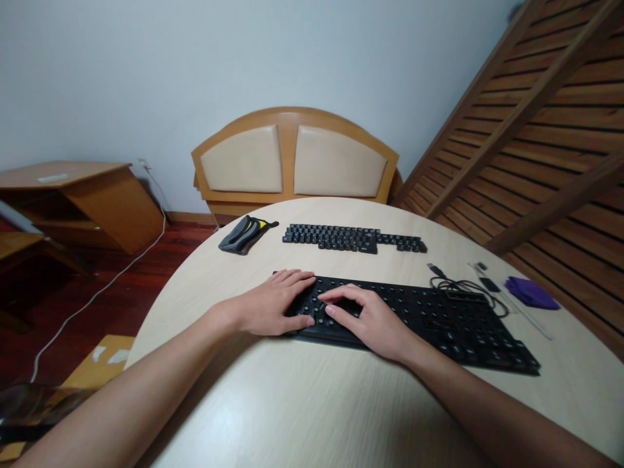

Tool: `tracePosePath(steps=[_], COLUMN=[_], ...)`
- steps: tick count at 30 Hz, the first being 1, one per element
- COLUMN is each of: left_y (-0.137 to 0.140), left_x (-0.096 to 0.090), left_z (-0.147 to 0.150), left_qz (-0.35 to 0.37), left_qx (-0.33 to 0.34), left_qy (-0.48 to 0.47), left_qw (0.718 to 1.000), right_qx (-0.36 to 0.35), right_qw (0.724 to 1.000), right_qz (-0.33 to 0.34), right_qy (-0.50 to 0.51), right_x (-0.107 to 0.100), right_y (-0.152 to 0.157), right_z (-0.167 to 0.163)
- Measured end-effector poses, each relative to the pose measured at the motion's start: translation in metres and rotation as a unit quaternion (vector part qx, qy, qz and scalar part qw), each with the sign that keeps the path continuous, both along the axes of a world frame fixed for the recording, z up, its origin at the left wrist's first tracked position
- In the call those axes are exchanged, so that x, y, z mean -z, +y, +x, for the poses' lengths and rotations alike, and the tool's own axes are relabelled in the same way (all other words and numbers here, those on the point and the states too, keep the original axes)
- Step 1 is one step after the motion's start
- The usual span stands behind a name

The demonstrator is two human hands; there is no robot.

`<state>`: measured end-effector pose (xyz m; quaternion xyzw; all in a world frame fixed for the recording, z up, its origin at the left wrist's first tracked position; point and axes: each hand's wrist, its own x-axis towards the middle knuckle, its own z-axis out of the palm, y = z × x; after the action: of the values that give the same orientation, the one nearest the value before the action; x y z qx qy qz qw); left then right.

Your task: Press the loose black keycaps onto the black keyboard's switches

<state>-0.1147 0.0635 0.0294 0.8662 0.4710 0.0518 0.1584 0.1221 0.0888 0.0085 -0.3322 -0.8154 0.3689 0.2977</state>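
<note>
Near stretch of the counter [297,409] is pale wood-grain, smooth-looking, a bit shiny; the black keyboard [439,318] lies flat on it, right under both hands. Left hand [275,305] has a wide grip: palm down over the board's left end, thumb near the front edge, fingers toward the back edge. Right hand [368,318] has a narrow one: thumb and index almost meeting over the keys; can't tell if anything small is between them. Board should be light, fairly stiff, maybe some flex along its length, and liable to skate on that top, so one palm on an end seems a sound brace. To lift, take both short ends. Key positions look mostly bare; I'd treat those posts as the fragile part and keep pressure on the frame. Purple cloth [531,292], probably soft, and slim white stick [529,316] lie off the right end, beside the coiled cable [435,270]. Past the board, loose-looking keycaps [336,238] sit in keyboard order: likely tiny, hard, easily scattered, best pinched by the sides. Grey-yellow item [247,234] left of them. Beyond: cream-padded wooden backrest [287,156], slatted wood panel [546,136] at right, dark red floor [146,276], plain pale wall [292,58].
</note>
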Motion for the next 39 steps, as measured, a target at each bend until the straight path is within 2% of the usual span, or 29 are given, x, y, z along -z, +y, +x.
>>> tracePosePath(steps=[11, 39], left_y=[-0.0004, 0.0006], left_x=[0.0005, 0.001], left_z=[-0.0013, -0.0008], left_qz=[0.002, 0.003], left_qx=[0.004, 0.004], left_qy=[-0.003, -0.012], left_qw=[1.0, 1.0], right_qx=[-0.012, -0.013], right_qw=[0.999, 0.994], right_qz=[0.042, 0.092], right_qy=[-0.023, -0.05], right_x=[0.0017, 0.0041], right_y=[-0.0003, -0.0021], right_z=[-0.0024, -0.0016])
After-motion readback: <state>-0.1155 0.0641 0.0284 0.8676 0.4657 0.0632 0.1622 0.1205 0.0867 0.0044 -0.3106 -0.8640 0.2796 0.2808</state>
